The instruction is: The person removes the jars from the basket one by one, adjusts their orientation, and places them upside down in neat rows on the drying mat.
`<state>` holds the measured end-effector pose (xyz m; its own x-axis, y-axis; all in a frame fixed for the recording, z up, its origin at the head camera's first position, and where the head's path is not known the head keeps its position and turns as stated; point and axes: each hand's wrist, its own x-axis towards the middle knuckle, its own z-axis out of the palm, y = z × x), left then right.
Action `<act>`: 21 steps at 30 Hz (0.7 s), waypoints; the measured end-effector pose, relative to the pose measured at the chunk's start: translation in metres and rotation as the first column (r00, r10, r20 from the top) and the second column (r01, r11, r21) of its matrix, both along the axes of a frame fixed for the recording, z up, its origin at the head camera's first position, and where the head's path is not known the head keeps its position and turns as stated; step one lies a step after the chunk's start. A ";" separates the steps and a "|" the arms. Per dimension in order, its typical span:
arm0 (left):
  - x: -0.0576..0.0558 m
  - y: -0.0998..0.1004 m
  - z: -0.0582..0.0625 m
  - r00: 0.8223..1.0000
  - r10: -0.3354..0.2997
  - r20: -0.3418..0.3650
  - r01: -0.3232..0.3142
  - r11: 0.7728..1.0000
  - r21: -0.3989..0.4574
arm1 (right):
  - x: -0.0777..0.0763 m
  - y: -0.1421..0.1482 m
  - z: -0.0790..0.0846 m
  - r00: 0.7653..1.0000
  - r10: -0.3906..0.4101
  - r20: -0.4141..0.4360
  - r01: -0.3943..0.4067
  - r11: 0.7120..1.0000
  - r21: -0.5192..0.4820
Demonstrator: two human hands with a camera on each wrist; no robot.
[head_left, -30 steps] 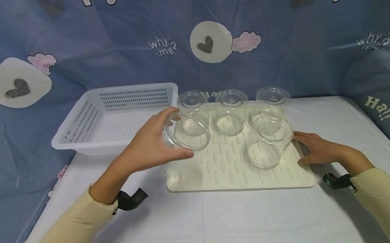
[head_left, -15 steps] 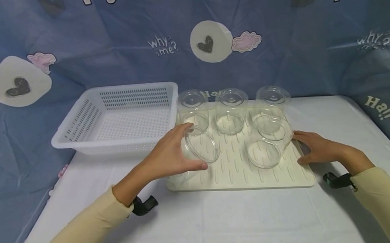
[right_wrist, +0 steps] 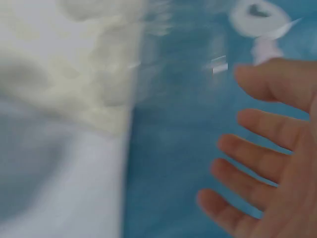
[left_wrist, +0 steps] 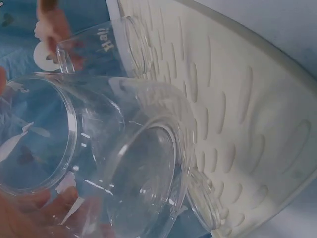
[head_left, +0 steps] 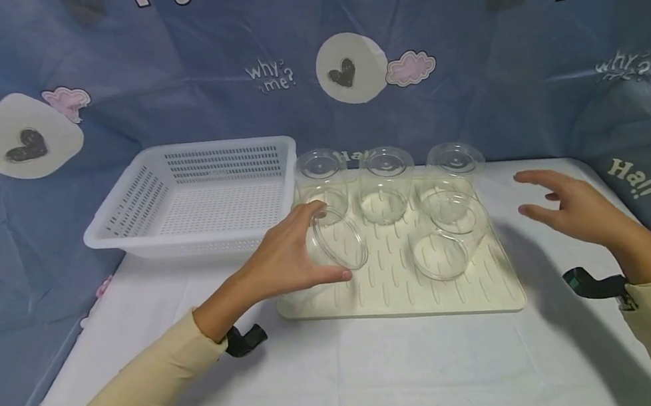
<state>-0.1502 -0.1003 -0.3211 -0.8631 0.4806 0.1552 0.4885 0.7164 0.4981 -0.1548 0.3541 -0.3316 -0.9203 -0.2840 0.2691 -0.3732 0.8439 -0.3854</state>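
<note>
My left hand (head_left: pixel 289 254) grips a clear cup (head_left: pixel 338 238), thumb low on the near side and fingers round the far side. In the left wrist view that same cup (left_wrist: pixel 114 119) is tilted close over the cream mat (head_left: pixel 380 290). To the right of the mat my right hand (head_left: pixel 579 207) is raised off the table, holding nothing. Its fingers and thumb are spread in the right wrist view. Nearest to it on the mat is another clear cup (head_left: pixel 440 258), at the front right.
Three clear cups stand in a row along the back of the mat: left (head_left: pixel 321 163), middle (head_left: pixel 383 206) and right (head_left: pixel 456 158). A white slotted plastic basket (head_left: pixel 125 242) sits behind my left arm. A blue printed curtain (head_left: pixel 231 113) borders the white-covered table.
My left hand has carried its cup right and toward me, lower over the mat. My right hand has let go of the front right cup and moved up and to the right.
</note>
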 end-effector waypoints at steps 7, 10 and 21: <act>-0.001 0.012 0.000 0.999 -0.008 -0.051 0.009 1.000 0.008 | 0.016 -0.050 0.038 0.947 0.097 -0.305 -0.128 0.988 -0.085; 0.000 0.019 -0.001 0.998 -0.012 -0.068 0.013 1.000 0.004 | 0.017 -0.077 0.041 0.930 0.180 -0.322 -0.216 0.973 -0.079; 0.004 0.029 -0.004 0.990 -0.003 -0.144 -0.004 0.999 -0.052 | 0.011 -0.156 0.028 0.907 0.387 -0.163 -0.401 0.914 -0.059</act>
